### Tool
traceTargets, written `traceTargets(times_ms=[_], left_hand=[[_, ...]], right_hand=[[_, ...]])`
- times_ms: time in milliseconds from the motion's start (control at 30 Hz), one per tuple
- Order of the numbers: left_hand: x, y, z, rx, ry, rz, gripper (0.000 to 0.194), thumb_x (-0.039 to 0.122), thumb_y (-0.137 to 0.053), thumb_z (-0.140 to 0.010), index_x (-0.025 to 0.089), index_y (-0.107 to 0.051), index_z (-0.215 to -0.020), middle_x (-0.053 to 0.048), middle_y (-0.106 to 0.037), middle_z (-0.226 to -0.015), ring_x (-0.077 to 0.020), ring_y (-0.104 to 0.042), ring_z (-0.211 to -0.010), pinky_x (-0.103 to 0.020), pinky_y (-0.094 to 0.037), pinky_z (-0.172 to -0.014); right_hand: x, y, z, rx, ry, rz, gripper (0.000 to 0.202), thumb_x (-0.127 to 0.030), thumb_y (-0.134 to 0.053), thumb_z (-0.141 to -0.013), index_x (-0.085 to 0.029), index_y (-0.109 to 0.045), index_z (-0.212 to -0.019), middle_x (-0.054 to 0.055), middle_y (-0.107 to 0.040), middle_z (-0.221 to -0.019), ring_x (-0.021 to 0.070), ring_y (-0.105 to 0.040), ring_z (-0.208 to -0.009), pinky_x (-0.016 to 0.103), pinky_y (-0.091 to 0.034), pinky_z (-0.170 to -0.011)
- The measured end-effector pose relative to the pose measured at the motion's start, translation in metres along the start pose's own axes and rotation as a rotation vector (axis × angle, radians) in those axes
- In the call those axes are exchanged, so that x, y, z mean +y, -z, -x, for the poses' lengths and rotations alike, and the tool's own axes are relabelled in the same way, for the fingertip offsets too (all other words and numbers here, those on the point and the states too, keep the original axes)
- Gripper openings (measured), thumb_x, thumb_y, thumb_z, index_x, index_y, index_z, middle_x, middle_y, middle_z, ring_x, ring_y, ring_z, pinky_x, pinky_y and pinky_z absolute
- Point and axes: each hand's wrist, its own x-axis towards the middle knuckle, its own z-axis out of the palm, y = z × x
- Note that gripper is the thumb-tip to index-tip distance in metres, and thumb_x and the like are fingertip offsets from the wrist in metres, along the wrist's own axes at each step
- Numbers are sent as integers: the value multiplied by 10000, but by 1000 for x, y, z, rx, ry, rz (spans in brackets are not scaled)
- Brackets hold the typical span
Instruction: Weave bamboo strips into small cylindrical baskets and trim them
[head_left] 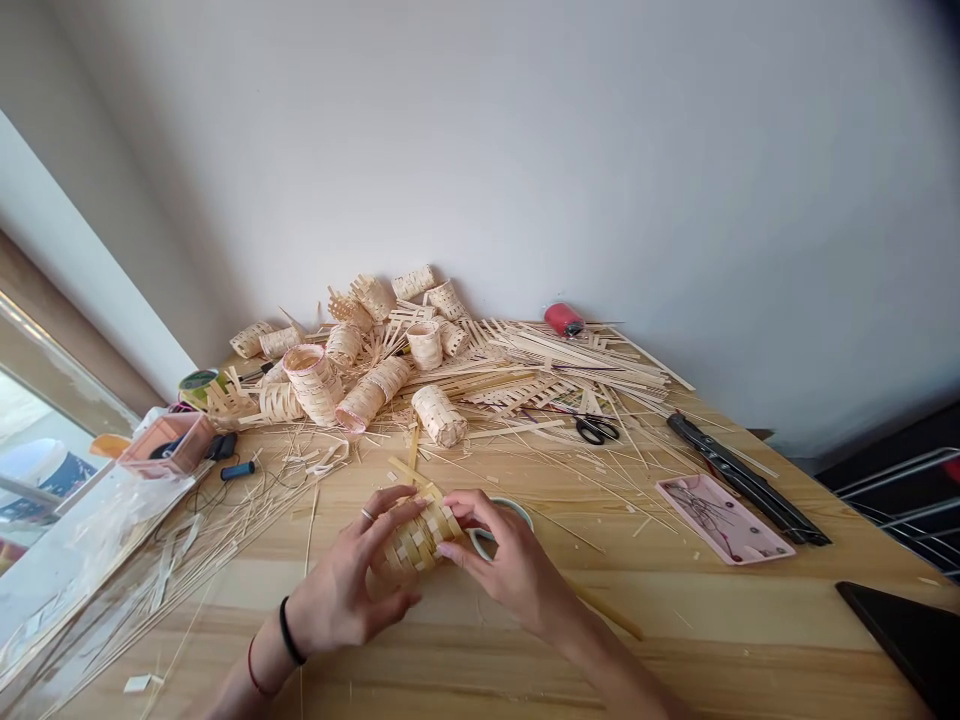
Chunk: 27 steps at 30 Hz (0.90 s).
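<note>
A small woven basket (417,540) of pale flat strips lies on its side between my hands, just above the wooden table (525,650). Around its left end curl the fingers of my left hand (367,570), which wears a ring. My right hand (499,550) pinches the rim at the basket's right end with thumb and fingers. Loose strip ends (409,470) stick out past the far side of the basket. Partly hidden behind my right hand is a pale round ring-shaped thing (517,510).
Several finished-looking woven baskets (439,415) and piled strips (585,360) fill the back. Black scissors (596,429), a pink tray (720,520) with thin wires and a long black tool (742,480) lie right. At left stand a pink box (169,445) and thin strips (202,580).
</note>
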Motion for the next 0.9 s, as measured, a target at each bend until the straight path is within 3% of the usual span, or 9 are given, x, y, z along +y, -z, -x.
traceTargets(times_ms=[67,133,300,433,600,900], left_hand=[[-6,-7,1,33,15,-44,929,304,-895,-848,376,-412,-1639,-144,-483,-1639,-398,-512,-1525,-596,-505,-1226],[-11,-14,1,84,26,-81,888,367,-904,-859,397,-440,-1616,-139,-491,-1614,-377,-590,-1446,-567,-554,-1176],[-9,-19,1,257,31,-134,614,285,-851,-910,322,-557,-1447,-136,-504,-1512,-320,-613,-1372,-480,-590,-1111],[2,-16,-2,321,-25,-190,363,236,-803,-942,278,-624,-1255,-116,-536,-1400,-288,-613,-1306,-421,-599,-1052],[7,-15,-3,300,-51,-202,273,203,-751,-975,276,-656,-1221,-107,-547,-1353,-270,-640,-1252,-389,-608,-1001],[4,-14,-1,213,12,-188,401,234,-840,-905,285,-642,-1250,-101,-517,-1395,-280,-668,-1210,-410,-630,-988]], right_hand=[[2,0,-1,-4,29,40,367,-199,-810,-904,-292,-672,-1231,11,-818,-1049,222,-779,-946,372,-626,-903],[3,0,-2,-8,49,54,348,-181,-832,-888,-282,-675,-1181,-5,-802,-961,209,-767,-885,338,-616,-850],[-1,1,-4,-12,24,9,278,-209,-856,-873,-265,-646,-1046,-34,-740,-834,182,-722,-782,286,-567,-754],[-5,4,-5,-6,-67,-135,264,-293,-840,-886,-259,-634,-1049,-39,-703,-806,174,-695,-753,283,-548,-739],[-8,4,-5,-13,-194,-247,294,-343,-851,-846,-249,-633,-1020,-30,-696,-796,180,-681,-745,294,-536,-727],[-12,-4,0,27,-204,-244,286,-328,-880,-811,-254,-636,-939,-16,-719,-843,190,-694,-808,303,-542,-782]])
